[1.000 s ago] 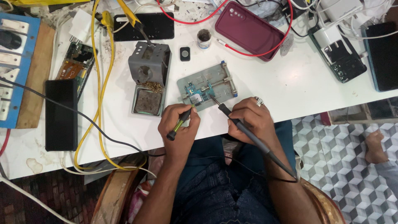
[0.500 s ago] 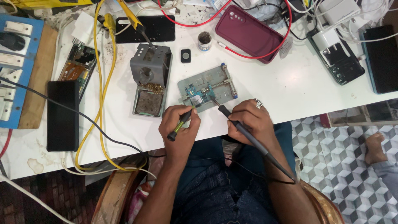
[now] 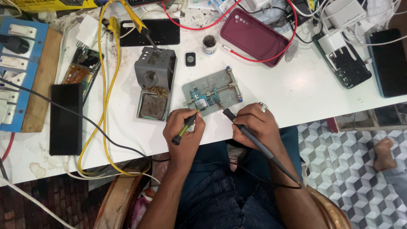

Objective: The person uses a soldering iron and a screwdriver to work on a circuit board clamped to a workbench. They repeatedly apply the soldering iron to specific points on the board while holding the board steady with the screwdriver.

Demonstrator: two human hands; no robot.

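Cluttered white bench [image 3: 305,89] you've got, wires and phones everywhere, but the working spot right at the front edge is sensibly laid out. Your left hand [image 3: 183,131] is curled shut around a green-and-black tweezers-type tool [image 3: 185,127], held like a pen with its tip down at the small blue circuit board [image 3: 198,101]. Your right hand [image 3: 254,127] is closed in a pen grip on the black soldering iron [image 3: 237,124], its tip touching or just beside the same spot on the board from the other side, cord trailing back over your lap. That board sits clamped in the grey metal holder [image 3: 214,91], which keeps it flat and steady so both hands are free for tools. Both wrists look like they rest on the bench edge, probably for steadiness. The grey iron stand [image 3: 154,82] with its brass wool and sponge tray sits just left of the holder, within easy reach for wiping the tip. A little flux pot [image 3: 209,43] and a maroon phone case [image 3: 254,36] lie further back, and a black phone [image 3: 65,118] lies well off to the left.
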